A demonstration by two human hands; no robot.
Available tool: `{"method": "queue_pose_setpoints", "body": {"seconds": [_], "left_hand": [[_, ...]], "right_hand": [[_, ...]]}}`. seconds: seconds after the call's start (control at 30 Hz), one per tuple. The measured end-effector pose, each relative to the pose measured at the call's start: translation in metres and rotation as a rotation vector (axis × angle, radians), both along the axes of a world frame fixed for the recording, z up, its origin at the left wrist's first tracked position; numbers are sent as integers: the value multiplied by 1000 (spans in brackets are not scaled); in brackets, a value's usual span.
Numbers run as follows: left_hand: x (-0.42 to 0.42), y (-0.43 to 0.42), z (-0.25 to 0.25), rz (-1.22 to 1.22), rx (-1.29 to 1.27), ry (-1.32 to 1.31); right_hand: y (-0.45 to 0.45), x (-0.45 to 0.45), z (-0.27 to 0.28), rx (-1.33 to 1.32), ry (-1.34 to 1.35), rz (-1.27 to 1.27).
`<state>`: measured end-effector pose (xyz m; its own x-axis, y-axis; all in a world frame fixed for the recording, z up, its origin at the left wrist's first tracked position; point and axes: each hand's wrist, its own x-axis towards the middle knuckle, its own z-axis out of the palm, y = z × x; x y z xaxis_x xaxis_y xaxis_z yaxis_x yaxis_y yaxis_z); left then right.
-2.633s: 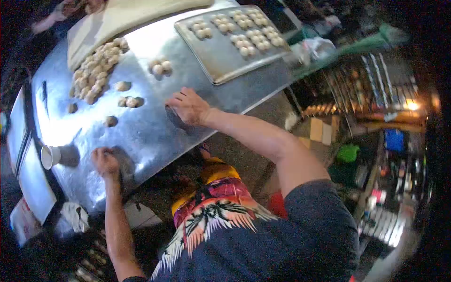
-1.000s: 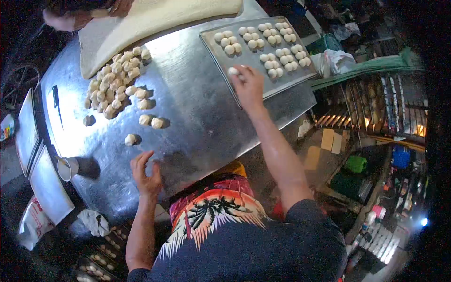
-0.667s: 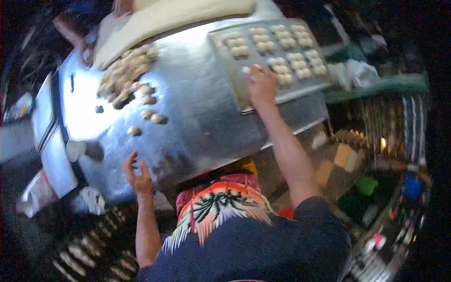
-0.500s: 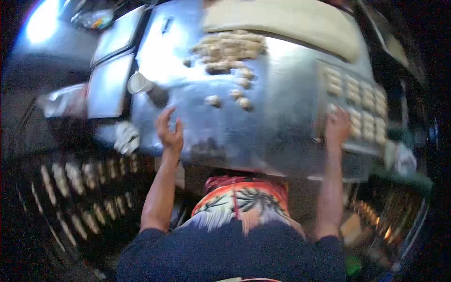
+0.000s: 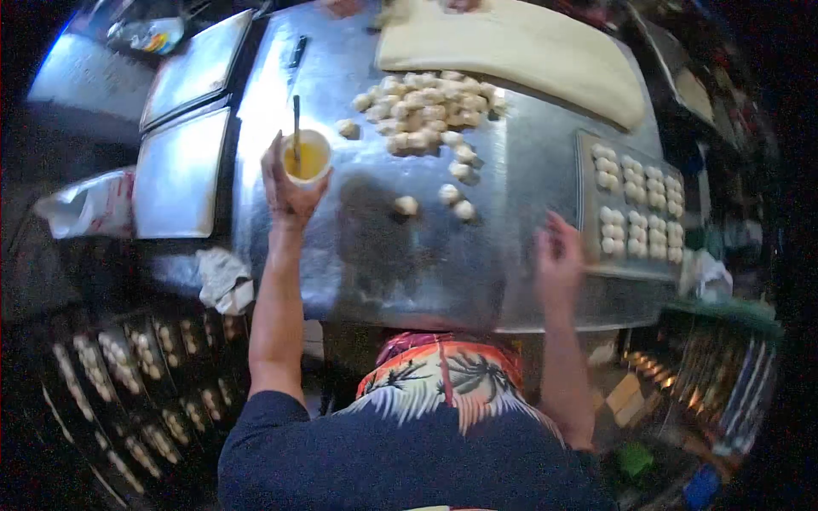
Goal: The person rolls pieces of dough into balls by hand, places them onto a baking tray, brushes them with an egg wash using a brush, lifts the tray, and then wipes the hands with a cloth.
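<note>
My left hand [image 5: 291, 192] is wrapped round a white cup [image 5: 317, 137] at the left side of the metal table. Yellow liquid [image 5: 312, 159] shows inside, and a dark handle [image 5: 296, 115] sticks up from it; the tool's lower end is hidden. My right hand [image 5: 559, 247], slightly blurred, hovers over the table with loosely bent fingers apart and holds nothing. Just right of it lies a tray [image 5: 584, 183] with dough balls [image 5: 635, 180] set in short rows. A heap of dough balls [image 5: 426, 111] sits mid-table, with a few single ones nearer me.
A long slab of dough [image 5: 511, 47] lies along the far side of the table [image 5: 400, 281]. Two flat trays [image 5: 181, 175] are at the left, near a crumpled cloth [image 5: 226, 281]. Racks of filled trays [image 5: 141, 366] stand at lower left. Another person's hand [image 5: 341, 7] shows at the top edge.
My left hand has reached forward and taken hold of the cup, which is now tilted towards me. My right hand has moved left, off the tray of dough balls.
</note>
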<state>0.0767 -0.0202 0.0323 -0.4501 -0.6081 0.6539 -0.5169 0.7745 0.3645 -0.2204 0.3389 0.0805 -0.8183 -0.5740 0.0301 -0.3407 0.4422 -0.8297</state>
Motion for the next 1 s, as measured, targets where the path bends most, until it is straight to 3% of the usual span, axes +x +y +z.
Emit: {"method": "queue_pose_setpoints", "body": {"seconds": [0.03, 0.1, 0.27, 0.43, 0.53, 0.63, 0.77, 0.87, 0.9, 1.0], "left_hand": [[-29, 25, 1, -85, 3, 8], [-91, 78, -1, -274, 78, 34], [-232, 204, 7, -513, 276, 51], [-331, 264, 13, -542, 252, 77], [-367, 290, 10, -534, 253, 2], [-398, 302, 14, -486, 259, -68], [-424, 312, 5, -473, 219, -47], [-436, 306, 3, -382, 311, 51], [-439, 300, 3, -337, 230, -3], [-445, 295, 1, -198, 314, -96]], "right_hand": [[-16, 5, -7, -189, -181, 36], [-51, 7, 4, -291, -316, 80], [-34, -74, 17, -280, -253, 196], [66, -145, 15, -207, 455, 248], [91, -186, 7, -142, 125, 397], [94, -216, -3, -318, 141, 177], [91, -248, -8, -545, -782, 24], [97, -293, -24, -633, -977, -203], [95, -306, -35, -664, -963, -224], [71, -323, -47, -605, -843, -326]]}}
